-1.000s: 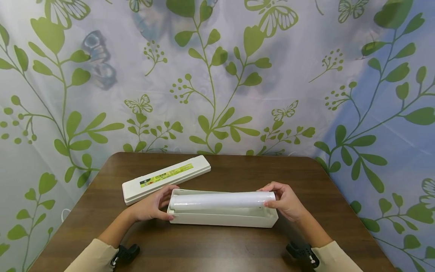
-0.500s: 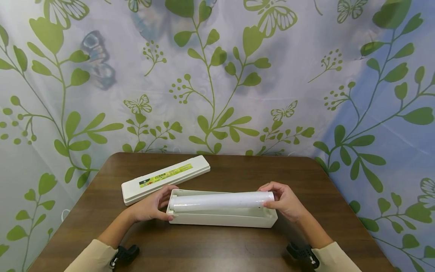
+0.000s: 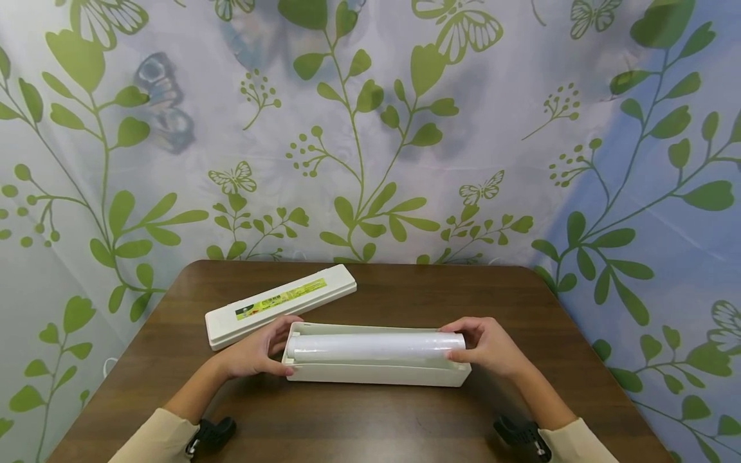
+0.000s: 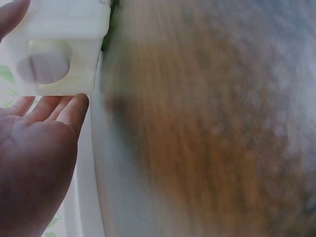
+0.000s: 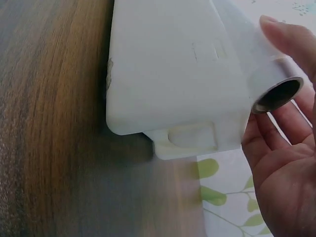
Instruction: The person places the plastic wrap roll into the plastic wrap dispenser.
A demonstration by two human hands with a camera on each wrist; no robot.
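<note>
A roll of cling film (image 3: 370, 346) lies lengthwise in a long white open box (image 3: 376, 375) on the table. My left hand (image 3: 260, 350) holds the box's left end, thumb at the front corner and fingers behind; the left wrist view shows the fingers against the box's end wall (image 4: 81, 64). At the other end, my right hand (image 3: 489, 347) pinches the roll's right end between thumb and fingers. In the right wrist view the roll's hollow core (image 5: 279, 95) shows above the box rim, beside the curled fingers. The roll's underside is hidden.
Behind the box, on the left, a white lid (image 3: 226, 325) with a yellow-green label (image 3: 281, 299) lies at a slant on the brown wooden table (image 3: 370, 424). A leaf-patterned curtain (image 3: 370, 141) hangs behind the table's far edge.
My right hand has lowered the roll's right end slightly, so the roll lies more level in the box. The left hand keeps its hold on the box.
</note>
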